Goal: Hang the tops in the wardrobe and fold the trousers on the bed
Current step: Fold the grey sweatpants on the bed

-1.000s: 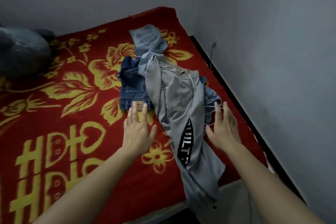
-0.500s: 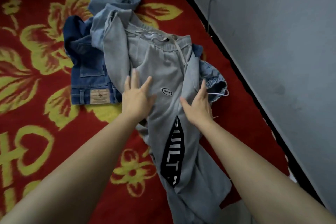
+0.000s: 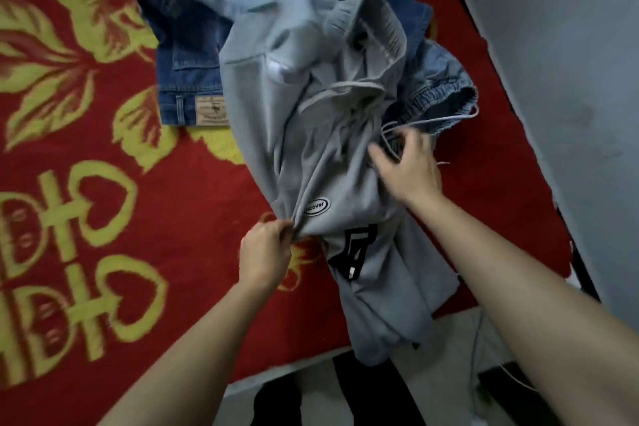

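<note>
Left hand (image 3: 264,252) pinches the grey sweatpants (image 3: 262,135) at their 7 o'clock edge. Right hand (image 3: 408,171) has fingers curled into the cloth by the drawstring, at 3 o'clock. The sweatpants lie crumpled on the red bedspread (image 3: 103,218), over dark jeans (image 3: 186,79) (10 o'clock) and light denim trousers (image 3: 446,97). Step is likely the start of the trouser fold. Next move: spread flat, align legs.
</note>
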Demonstrator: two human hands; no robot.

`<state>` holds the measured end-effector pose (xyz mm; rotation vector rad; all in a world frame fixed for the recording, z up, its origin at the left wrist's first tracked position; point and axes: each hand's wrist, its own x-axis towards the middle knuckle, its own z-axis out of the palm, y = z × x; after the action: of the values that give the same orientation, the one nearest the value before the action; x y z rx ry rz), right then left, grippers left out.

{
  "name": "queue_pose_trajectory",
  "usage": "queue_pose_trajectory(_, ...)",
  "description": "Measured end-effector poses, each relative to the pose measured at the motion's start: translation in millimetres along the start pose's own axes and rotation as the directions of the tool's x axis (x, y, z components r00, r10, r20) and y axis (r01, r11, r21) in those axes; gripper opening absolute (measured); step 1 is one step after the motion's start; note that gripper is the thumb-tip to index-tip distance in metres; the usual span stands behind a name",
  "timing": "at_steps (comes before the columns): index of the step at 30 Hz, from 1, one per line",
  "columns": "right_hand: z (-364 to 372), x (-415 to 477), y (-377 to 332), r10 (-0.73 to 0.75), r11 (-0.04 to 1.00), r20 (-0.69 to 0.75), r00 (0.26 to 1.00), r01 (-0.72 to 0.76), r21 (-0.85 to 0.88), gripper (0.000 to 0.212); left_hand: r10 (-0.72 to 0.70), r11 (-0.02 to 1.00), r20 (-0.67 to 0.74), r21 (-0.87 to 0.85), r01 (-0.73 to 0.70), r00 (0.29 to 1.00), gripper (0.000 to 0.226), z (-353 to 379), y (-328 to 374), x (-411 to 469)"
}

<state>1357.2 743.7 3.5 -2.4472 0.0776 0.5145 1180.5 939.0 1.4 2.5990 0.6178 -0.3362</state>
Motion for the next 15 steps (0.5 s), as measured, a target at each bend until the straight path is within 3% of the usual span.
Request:
queue_pose_trajectory(3, -3, 30, -26, -0.026, 0.991, -0.081, 0.996, 0.037, 0.131, 0.091, -0.023, 0.999, 0.021, -0.036, 0.024, 1.0, 0.011, -3, -12, -7)
queue_pose_trajectory(5, -1, 51, -37, -0.096, 0.994, -0.046, 0.994, 0.098, 0.045, 0.096, -0.022, 1.0, -0.003, -0.022, 0.022, 1.0, 0.012, -10, -21, -2)
queue_pose_trajectory(8, 1, 69, -43, -0.234, 0.949, 0.071, 0.97, 0.244, -0.199, 0.068, 0.006, 0.997, -0.03, 0.071, -0.004, 1.0, 0.015, -24, -38, 8)
queue_pose_trajectory(10, 3, 67, -39, -0.37, 0.832, 0.116, 0.922, 0.384, -0.4, 0.044, -0.035, 0.99, -0.053, 0.138, 0.042, 0.998, 0.017, -36, -56, 19)
queue_pose_trajectory(12, 11, 48, -31, -0.526, 0.685, 0.157, 0.836, 0.525, -0.505, 0.037, -0.208, 0.967, -0.087, 0.131, 0.218, 0.974, 0.023, -48, -71, 32)
queue_pose_trajectory(15, 32, -1, -10, -0.627, 0.639, 0.173, 0.759, 0.629, -0.443, 0.036, -0.448, 0.893, -0.133, -0.03, 0.449, 0.884, 0.029, -60, -66, 48)
